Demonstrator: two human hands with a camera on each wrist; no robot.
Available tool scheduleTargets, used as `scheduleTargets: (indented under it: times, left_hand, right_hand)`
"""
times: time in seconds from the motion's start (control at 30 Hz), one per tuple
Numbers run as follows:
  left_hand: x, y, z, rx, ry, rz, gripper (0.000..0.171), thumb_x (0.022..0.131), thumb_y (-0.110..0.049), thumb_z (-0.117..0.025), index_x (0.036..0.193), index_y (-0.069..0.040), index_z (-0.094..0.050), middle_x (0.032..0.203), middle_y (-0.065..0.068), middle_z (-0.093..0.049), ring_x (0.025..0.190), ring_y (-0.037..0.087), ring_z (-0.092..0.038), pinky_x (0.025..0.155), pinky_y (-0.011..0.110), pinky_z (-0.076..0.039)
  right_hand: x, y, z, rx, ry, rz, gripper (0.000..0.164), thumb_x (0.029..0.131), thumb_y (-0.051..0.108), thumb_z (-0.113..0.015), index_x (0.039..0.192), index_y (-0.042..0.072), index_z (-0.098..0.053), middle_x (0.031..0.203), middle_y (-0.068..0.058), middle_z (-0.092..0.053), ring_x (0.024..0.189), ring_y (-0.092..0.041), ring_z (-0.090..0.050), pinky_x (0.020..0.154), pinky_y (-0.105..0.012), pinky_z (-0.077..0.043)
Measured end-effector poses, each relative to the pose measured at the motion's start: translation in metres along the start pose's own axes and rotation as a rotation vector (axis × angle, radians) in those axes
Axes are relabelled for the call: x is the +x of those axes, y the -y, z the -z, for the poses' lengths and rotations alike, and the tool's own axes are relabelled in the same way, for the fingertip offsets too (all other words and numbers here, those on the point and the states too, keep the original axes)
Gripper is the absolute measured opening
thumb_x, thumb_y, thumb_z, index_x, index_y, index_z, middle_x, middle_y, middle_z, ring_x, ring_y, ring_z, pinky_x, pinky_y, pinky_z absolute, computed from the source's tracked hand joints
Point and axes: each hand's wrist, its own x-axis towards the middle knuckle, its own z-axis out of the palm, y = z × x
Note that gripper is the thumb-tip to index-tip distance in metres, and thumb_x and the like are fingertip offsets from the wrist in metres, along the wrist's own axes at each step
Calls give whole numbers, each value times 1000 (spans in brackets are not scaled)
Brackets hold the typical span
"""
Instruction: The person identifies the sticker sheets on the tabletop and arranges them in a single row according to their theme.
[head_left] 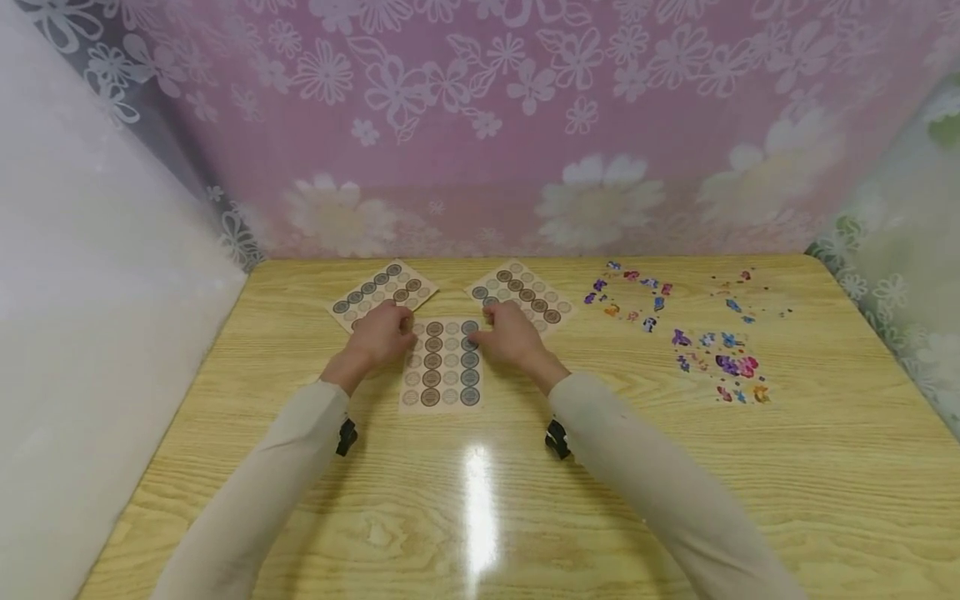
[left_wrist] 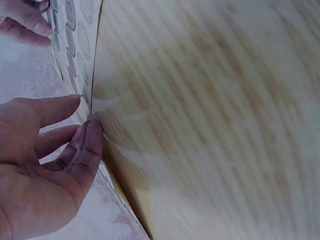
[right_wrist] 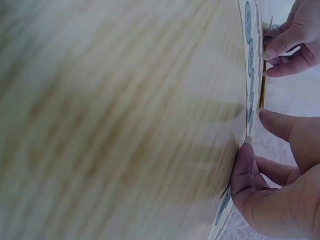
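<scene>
Wood-grain tabletop [head_left: 405, 517], printed sheet [head_left: 441, 371] partly hidden by curled fingers [left_wrist: 90, 150], actual pinch unclear

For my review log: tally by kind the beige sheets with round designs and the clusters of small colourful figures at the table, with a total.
Beige sheets with round designs: 3
Clusters of colourful figures: 3
Total: 6
</scene>
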Motion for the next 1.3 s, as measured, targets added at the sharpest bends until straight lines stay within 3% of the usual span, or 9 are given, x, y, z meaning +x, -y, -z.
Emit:
scheduleTargets:
  times: [0.07,0.13,0.27,0.43,0.6,0.83,1.13,1.3]
  left_hand:
    - [1,-1,2,-11,1,5,26,90,-11,-64,72,-6,-46,82,10,-43,69,22,-40,62,34,-32]
    - [3,-1,3,-23,3,6,27,89,-10,-65,71,-7,-44,76,8,-40,66,21,-38,60,33,-31]
    - [6,-3,6,-60,21,9,27,88,-9,-65,72,-6,-44,68,5,-36,61,19,-36,57,31,-29]
    - [8,-1,9,-67,40,30,14,89,-11,-66,90,0,-57,78,8,-47,70,21,-44,63,33,-35]
    - [6,0,7,-88,37,42,28,88,-11,-67,110,6,-61,97,13,-57,84,24,-51,76,37,-44]
    - [6,-3,3,-85,18,37,31,87,-8,-67,114,6,-61,107,17,-57,92,27,-54,82,40,-47]
    - [6,-5,3,-16,60,67,35,89,-11,-65,119,6,-59,121,19,-55,110,31,-52,90,43,-45]
    - [6,-6,4,-23,64,77,34,90,-10,-65,119,6,-58,121,19,-54,108,30,-53,89,42,-45]
  right_hand:
    - [0,1,0,-43,-3,-16,32,90,28,-68,81,3,-49,83,-9,-43,69,-19,-39,60,-29,-33]
    - [0,3,1,-79,-2,-31,34,90,30,-67,101,-1,-58,98,-12,-47,81,-22,-46,70,-31,-41]
    - [1,6,2,-119,1,-49,55,91,30,-66,133,-1,-51,117,-15,-49,96,-25,-52,86,-39,-46]
    - [2,9,3,-121,18,-61,50,91,30,-66,131,2,-54,118,-13,-50,97,-25,-54,84,-38,-46]
    - [1,10,3,-127,32,-80,52,91,32,-66,132,3,-51,121,-14,-47,93,-24,-54,80,-38,-47]
    - [1,9,3,-110,36,-87,50,91,31,-66,131,4,-51,124,-14,-44,93,-25,-54,82,-39,-46]
    - [1,7,-1,-105,34,-77,47,91,31,-66,128,4,-55,120,-13,-48,95,-24,-54,81,-38,-46]
    - [1,9,0,-109,42,-74,46,92,30,-65,128,4,-54,120,-13,-48,95,-24,-54,81,-38,-47]
